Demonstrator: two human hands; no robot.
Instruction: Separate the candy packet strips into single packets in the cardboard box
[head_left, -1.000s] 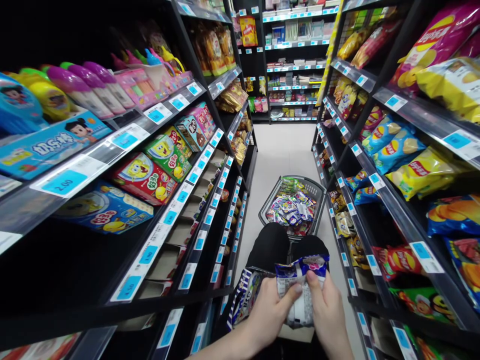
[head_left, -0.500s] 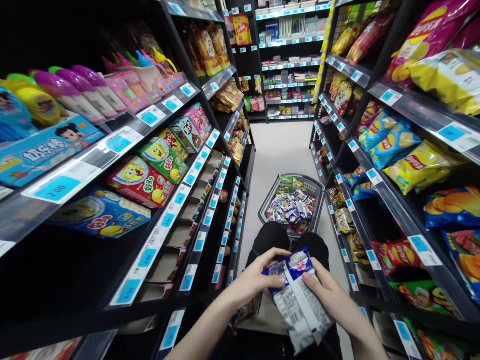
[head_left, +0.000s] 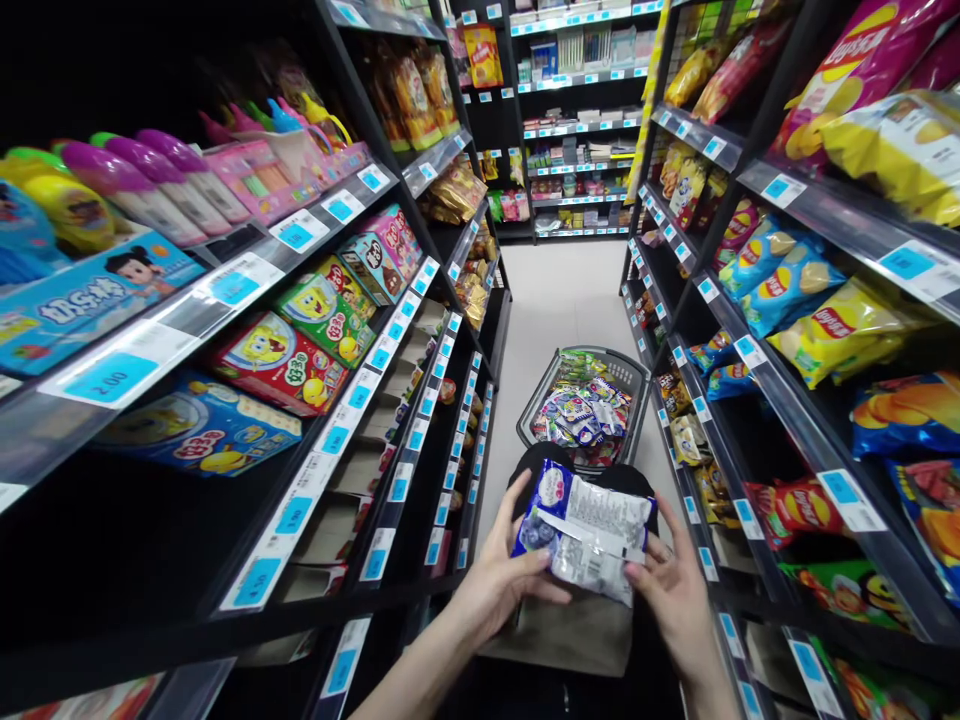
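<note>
A blue and silver snack packet (head_left: 592,530) with a blueberry picture lies sideways between my hands, its seam and printed back facing up. My left hand (head_left: 502,560) grips the blue end, thumb on top. The silver end is held by my right hand (head_left: 679,580), thumb at the lower corner and fingers behind. Below the packet is an open cardboard box (head_left: 562,640) near my lap. Past my knees a grey shopping basket (head_left: 637,385) stands on the floor, filled with colourful packets (head_left: 581,405).
Shelves with price tags line both sides of the narrow aisle. On the left are biscuit boxes (head_left: 281,365) and bottle-shaped sweets (head_left: 142,180); on the right, chip bags (head_left: 840,325). Pale floor (head_left: 566,290) runs to a back shelf (head_left: 581,130).
The packet has turned from hanging lengthwise to lying sideways and has been raised a little. My right hand has shifted to its silver end; more of the cardboard box shows.
</note>
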